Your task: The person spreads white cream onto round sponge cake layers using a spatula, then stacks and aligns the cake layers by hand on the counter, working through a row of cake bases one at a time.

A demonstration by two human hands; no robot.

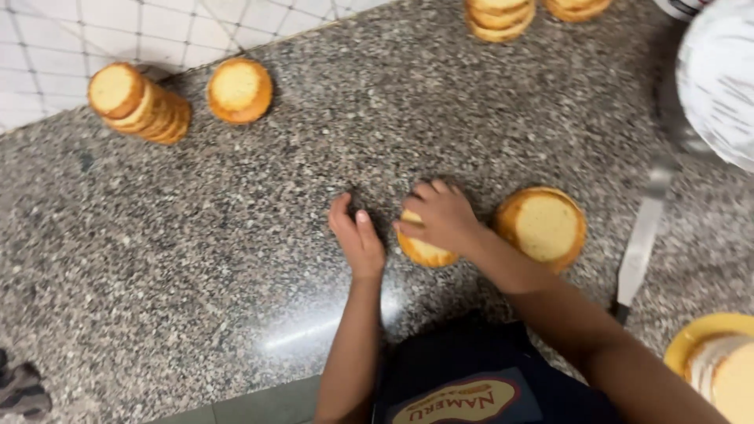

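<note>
Two hands are working one small round sponge cake (422,250) at the near middle of the speckled stone surface (236,235).

Right hand (441,216) is lying over the cake's top, fingers curled down onto it, while the left hand (357,235) is resting flat just beside it, fingers together and holding nothing. Judging by the layout, this cake is mid-handling and lying whole. Just to the right a larger round cake (543,226) is sitting, and beyond it a long knife (640,243) is lying untouched. Farther off, a leaning stack of rounds (140,104) and a single round (239,90) are waiting by the tiled far edge, with more stacks (500,17) at the top. Open room is lying wide to the left; the right side is crowding up with a white frosted cake (719,74) and a yellow plate (695,334).
</note>
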